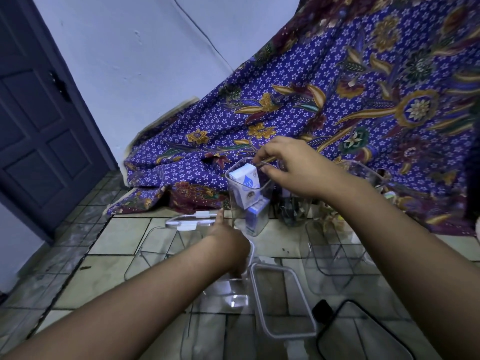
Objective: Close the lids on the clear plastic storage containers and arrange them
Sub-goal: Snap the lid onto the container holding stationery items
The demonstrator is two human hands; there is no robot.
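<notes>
- Several clear plastic containers stand on the tiled floor (122,237) in front of a big patterned cloth (337,105) draped at the far right; a dark door (39,131) is at the far left.
- Nearest, a large open container (283,302) with a pale rim sits at centre; more open clear tubs lie to the left (161,245) and to the right (335,255), hard to outline because they are see-through.
- Farther back at centre stands the tall container (249,201), upright, lidless, holding two small white-and-blue boxes (245,185), one above the other.
- Left of it, a clear lid (191,221) with white latch tabs lies flat on the floor.
- At near right, a black cable (335,323) loops across the tiles.
- Over the tall container's mouth, the right hand (293,165) has its grip pinched together at the rim, on the edge or on something thin there; I cannot tell which.
- Lower and nearer, the left hand (228,245) reaches toward the lid with one finger out, touching or almost touching its edge; its grip holds nothing that I can see.
- My reading: no lid is on yet, so the work is early, and the tall container is the one in hand.
- Next, the lid needs lifting, squaring over that mouth, then pressing down and snapping the tabs while the other hand steadies the walls.
</notes>
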